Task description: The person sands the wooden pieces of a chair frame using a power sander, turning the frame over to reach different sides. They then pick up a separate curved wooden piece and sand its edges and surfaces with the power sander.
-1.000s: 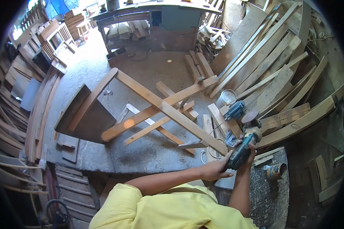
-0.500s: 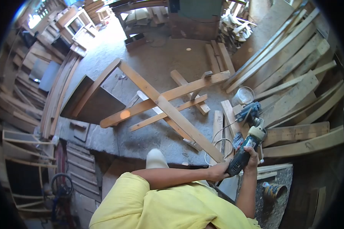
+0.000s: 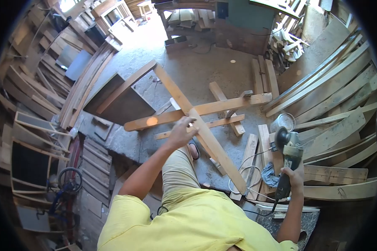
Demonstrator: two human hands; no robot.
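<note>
My right hand (image 3: 294,175) is wrapped round the dark body of an angle grinder (image 3: 284,184), held upright at the right. Its round disc (image 3: 282,136) faces left, and a black cord hangs from its lower end. My left hand (image 3: 182,133) reaches forward to a wooden frame (image 3: 215,144) of crossed beams, with its curled fingers at the edge of the long diagonal beam, close to the crossing. The frame stands on the concrete floor in front of me, and a lower wooden piece (image 3: 222,122) lies partly behind it.
A white bucket (image 3: 283,122) and a crumpled blue-grey cloth (image 3: 270,175) are near the grinder. Long boards (image 3: 337,171) lean and lie along the right. A dark panel (image 3: 121,100) is behind the frame at left. A pale cable (image 3: 255,168) loops over planks by my knee.
My left hand has let go of the angle grinder and moved left to the wooden frame. My right hand now holds the grinder alone, with its disc raised. The view has shifted, and my leg shows.
</note>
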